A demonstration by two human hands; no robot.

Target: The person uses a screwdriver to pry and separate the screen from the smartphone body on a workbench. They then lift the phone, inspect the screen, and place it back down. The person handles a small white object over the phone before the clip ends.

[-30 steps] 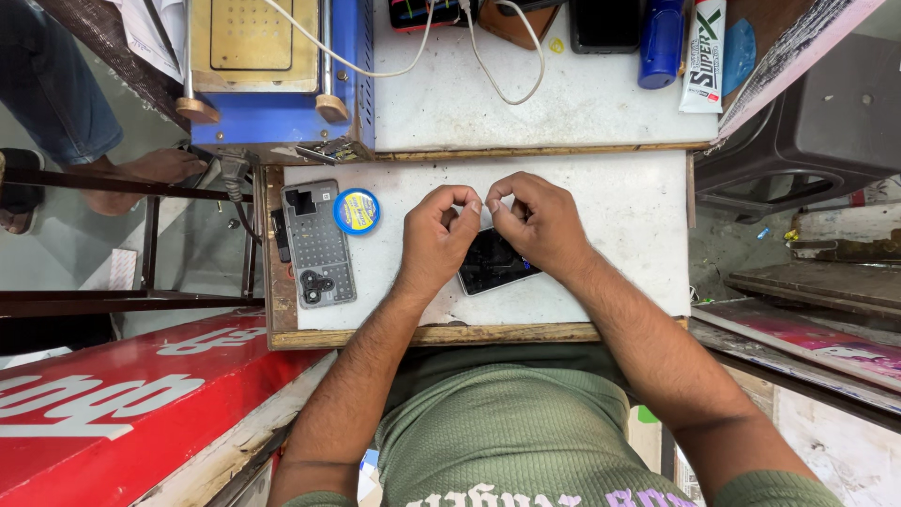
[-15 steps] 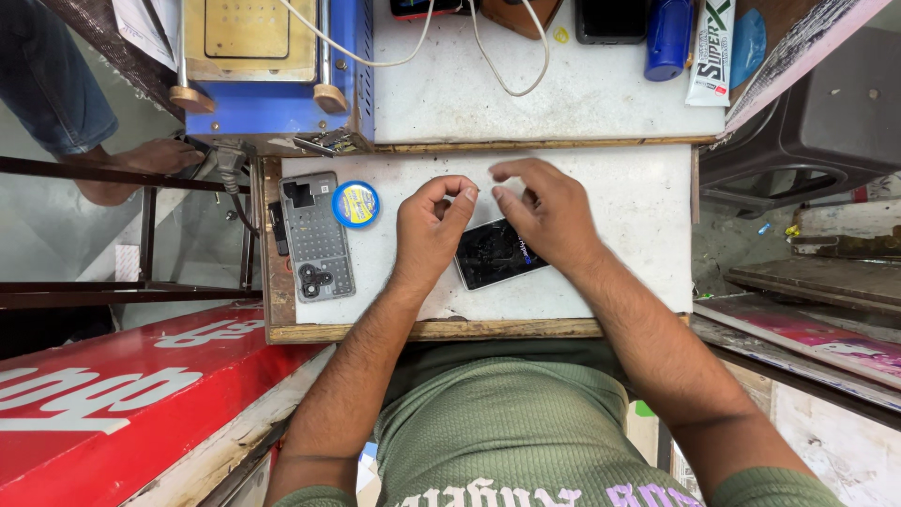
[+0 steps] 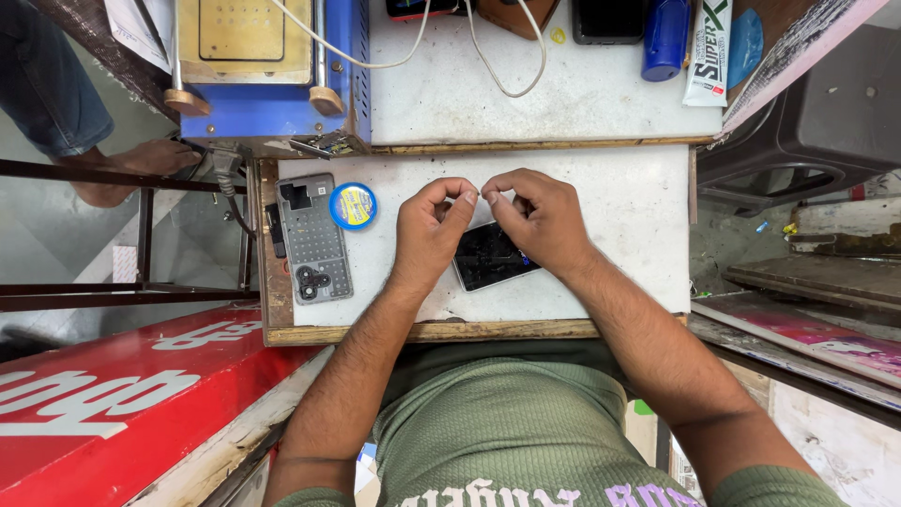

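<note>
My left hand [image 3: 427, 230] and my right hand [image 3: 537, 216] hover close together over a white work board [image 3: 629, 216]. Each hand pinches thumb against forefinger, and the two pinches almost touch. Whatever sits between the fingertips is too small to make out. Under the hands lies a dark phone screen [image 3: 488, 261], tilted on the board and partly covered by my fingers. To the left of my left hand rests a grey opened phone body [image 3: 314, 235] with a round blue and yellow tin [image 3: 353, 206] beside it.
A blue machine [image 3: 272, 66] with white cables [image 3: 488, 56] stands at the back left. A blue bottle [image 3: 666, 38] and a white tube box [image 3: 706, 52] stand at the back right. A dark stool [image 3: 826, 113] is right, a red board [image 3: 94, 394] lower left, another person's foot [image 3: 122, 174] far left.
Both hands have lifted slightly off the dark screen and drawn their fingertips together into a tighter pinch. The view has shifted a little.
</note>
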